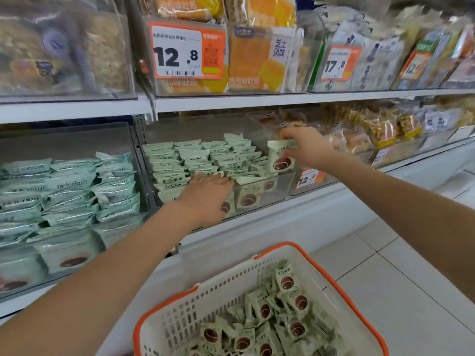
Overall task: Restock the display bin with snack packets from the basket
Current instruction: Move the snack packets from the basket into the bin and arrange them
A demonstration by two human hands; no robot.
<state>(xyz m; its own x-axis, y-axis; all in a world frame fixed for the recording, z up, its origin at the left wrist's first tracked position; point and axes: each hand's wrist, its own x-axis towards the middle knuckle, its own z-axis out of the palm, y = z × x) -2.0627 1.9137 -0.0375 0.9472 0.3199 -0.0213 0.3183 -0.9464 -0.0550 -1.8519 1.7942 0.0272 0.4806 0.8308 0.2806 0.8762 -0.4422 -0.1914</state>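
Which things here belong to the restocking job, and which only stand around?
Job:
- display bin
- snack packet pinched by right hand
- left hand on the rows
- basket of packets

Around:
- 12.8 price tag
- bread packs
- left bin

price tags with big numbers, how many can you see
5, others may be hidden: upper shelf, 12.8 tag, 17.8 tag and a blurred one far right; lower shelf, one below the right hand, another further right.
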